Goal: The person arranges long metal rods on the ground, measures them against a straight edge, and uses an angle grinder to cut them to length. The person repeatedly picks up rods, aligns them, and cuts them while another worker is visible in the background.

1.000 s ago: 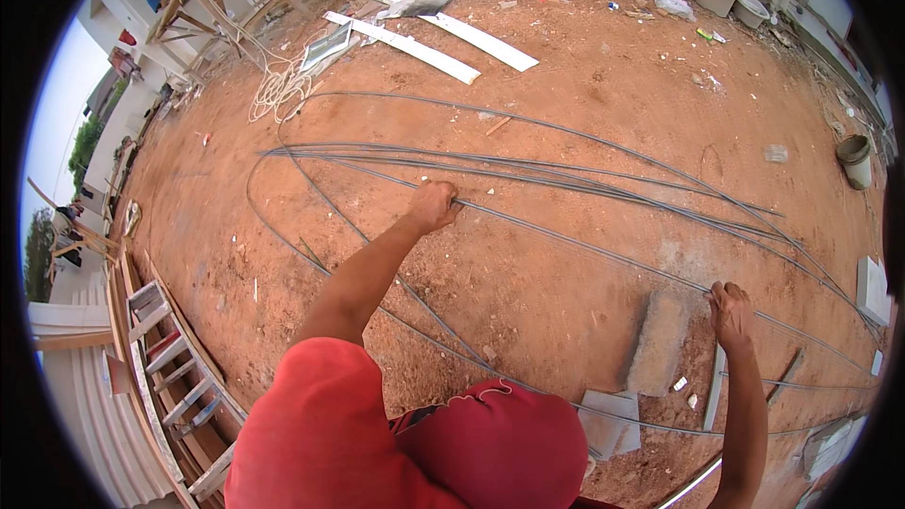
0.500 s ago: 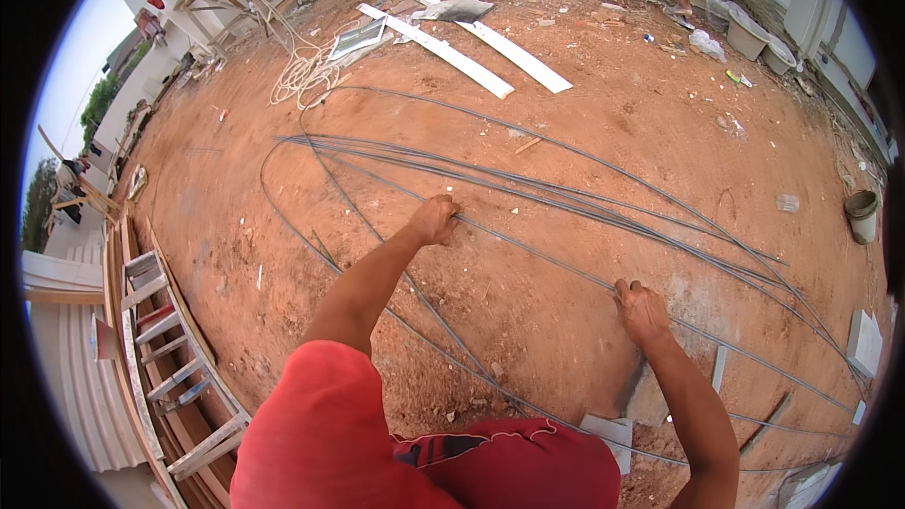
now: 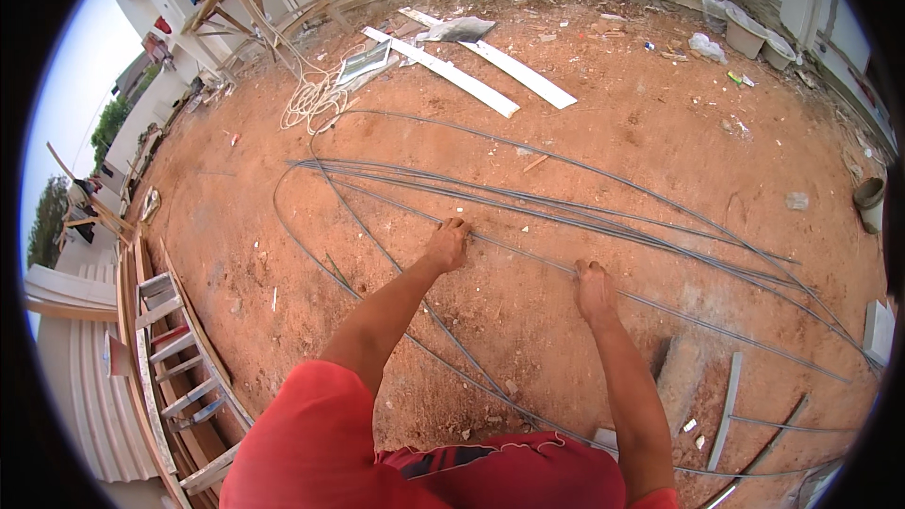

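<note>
A long thin steel rod [image 3: 525,253] runs slantwise across the red dirt in front of me. My left hand [image 3: 449,245] is closed round it near the middle of the view. Farther right and a little nearer to me, my right hand [image 3: 596,292] is closed on the same rod, and the rod continues past it to the right. Just beyond lies a bundle of similar rods [image 3: 556,205], drawn together at its left end. Another rod, bent into a wide loop [image 3: 377,247], curves at the left and passes under my left forearm.
Two white boards [image 3: 523,73] and a tangled pale rope [image 3: 316,99] lie at the back. A ladder [image 3: 179,349] rests along the left beside planks. A dark bucket [image 3: 869,203] stands far right, with a metal bar [image 3: 726,410] nearer. People are partly visible by the far walls.
My right hand has shifted left along the rod, closer to my left hand. The view has tilted slightly, so the ground sits lower in it.
</note>
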Demonstrator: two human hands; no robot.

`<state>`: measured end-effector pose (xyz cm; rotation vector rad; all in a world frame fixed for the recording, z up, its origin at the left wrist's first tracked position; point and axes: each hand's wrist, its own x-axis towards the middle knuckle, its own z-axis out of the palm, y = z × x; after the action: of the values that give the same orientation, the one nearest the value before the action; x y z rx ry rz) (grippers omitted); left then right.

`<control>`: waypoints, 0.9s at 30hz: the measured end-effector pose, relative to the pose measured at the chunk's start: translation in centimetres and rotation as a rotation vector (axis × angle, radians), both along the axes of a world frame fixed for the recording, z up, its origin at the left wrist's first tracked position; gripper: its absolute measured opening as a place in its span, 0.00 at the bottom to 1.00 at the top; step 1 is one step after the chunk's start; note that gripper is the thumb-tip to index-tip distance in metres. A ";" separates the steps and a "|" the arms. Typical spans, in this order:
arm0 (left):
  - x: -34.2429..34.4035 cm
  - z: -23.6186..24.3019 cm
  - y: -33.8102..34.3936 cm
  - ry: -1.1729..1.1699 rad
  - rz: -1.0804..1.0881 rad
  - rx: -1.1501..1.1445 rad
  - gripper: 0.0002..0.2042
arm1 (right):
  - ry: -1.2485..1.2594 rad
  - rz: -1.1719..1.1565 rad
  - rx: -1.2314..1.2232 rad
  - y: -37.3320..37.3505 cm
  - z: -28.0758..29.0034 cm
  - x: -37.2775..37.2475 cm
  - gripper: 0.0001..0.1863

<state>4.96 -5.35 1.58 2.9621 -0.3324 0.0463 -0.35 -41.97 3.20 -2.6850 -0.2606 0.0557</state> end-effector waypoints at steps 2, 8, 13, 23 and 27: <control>-0.9 -0.5 -3.1 -0.139 -0.054 -0.020 0.22 | -0.068 0.006 0.064 3.1 -0.4 1.0 0.17; -6.9 1.8 -16.7 -0.338 0.050 -0.546 0.18 | -0.285 0.063 0.448 5.1 6.2 2.2 0.19; -20.2 0.1 -13.2 0.262 -0.529 -0.307 0.14 | 0.176 0.252 0.329 2.0 7.2 -7.2 0.17; -18.8 0.4 -11.8 0.635 -0.855 -0.092 0.19 | 0.299 0.289 0.162 -0.6 -0.4 -25.7 0.29; -18.5 2.6 -12.9 0.763 -0.783 -0.107 0.17 | 0.285 0.271 0.207 1.2 0.4 -26.1 0.26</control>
<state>-13.50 -18.26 4.20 2.2935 -1.2357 -1.0544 -26.42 -40.78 3.61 -2.3830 -0.5066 0.4639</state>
